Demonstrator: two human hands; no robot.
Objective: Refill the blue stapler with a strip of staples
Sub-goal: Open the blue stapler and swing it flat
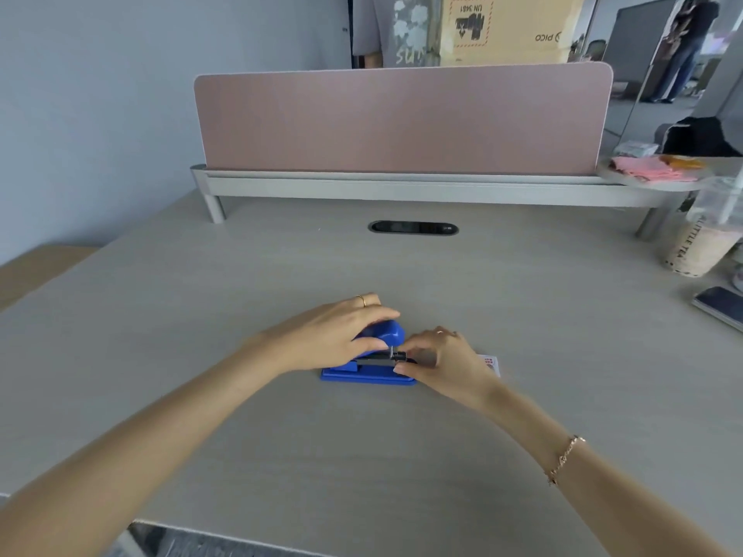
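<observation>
Both bare forearms reach in from the bottom edge, a thin gold chain bracelet (565, 459) on the right wrist. They meet at the small blue plastic stapler (372, 363), which sits on the pale wood-grain desk (281, 456) about midway between its near edge and the black oval cable slot (413, 227).

Left hand (335, 339), wearing a gold ring, curls over the stapler's raised blue top, fingers wrapped on it and thumb against its side. Right hand (444, 361) comes in at the stapler's right end, thumb and fingertips pinched together at the dark metal staple channel; whether a strip of staples sits between them I cannot tell, it is too small and hidden.

Just right of the stapler, mostly covered by the right hand, a small white box with red print (492, 364) peeks out; its writing is unreadable.

Beyond the cable slot stands a pink fabric divider panel (402, 122) on a grey rail. Behind that, a tan cardboard carton (510, 28) shows "PICO" and "UN 3481", both upside down. Far right of the stapler, a clear plastic drink cup (697, 247) reads "LITTLE TEA", and a dark phone (721, 306) is cut off by the frame.
</observation>
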